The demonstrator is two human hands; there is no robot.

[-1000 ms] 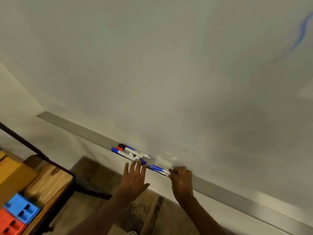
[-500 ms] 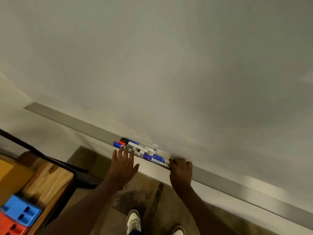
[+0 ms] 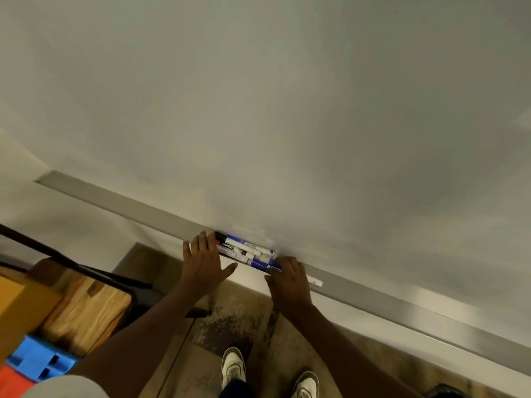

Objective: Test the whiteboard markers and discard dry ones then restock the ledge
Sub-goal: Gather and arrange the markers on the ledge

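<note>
**A:** Where are the markers [image 3: 244, 249]?

**B:** Bunched together on the ledge [image 3: 115, 201], a little toward 7 o'clock from the middle of the view. The ledge is a grey strip under the whiteboard [image 3: 287, 110], running from 10 o'clock down to 4 o'clock. The barrels are white. One has a black cap, at least two have blue, and a bit of red shows at the 9 o'clock end.

**A:** And the hands?

**B:** The left hand [image 3: 205, 262] is at the 9 o'clock end of the bunch. Its fingers [image 3: 202, 242] are straight and spread, released rather than grasping, with the tips against the marker ends. The right hand [image 3: 290, 278] is at the 3 o'clock end, knuckles up, fingers clenched down over the ledge. A white-ended marker [image 3: 315, 282] pokes out from under it toward 3 o'clock, so it appears to be grasping that one.

**A:** Are the two hands touching?

**B:** No, the bunch lies between them.

**A:** Anything else nearby?

**B:** A pair of light shoes [image 3: 233, 366] at 6 o'clock on a mottled brown floor [image 3: 230, 320]. At 8 o'clock there's a wooden board [image 3: 86, 311], with a blue block [image 3: 40, 360] just beside it at its 7 o'clock side.
</note>
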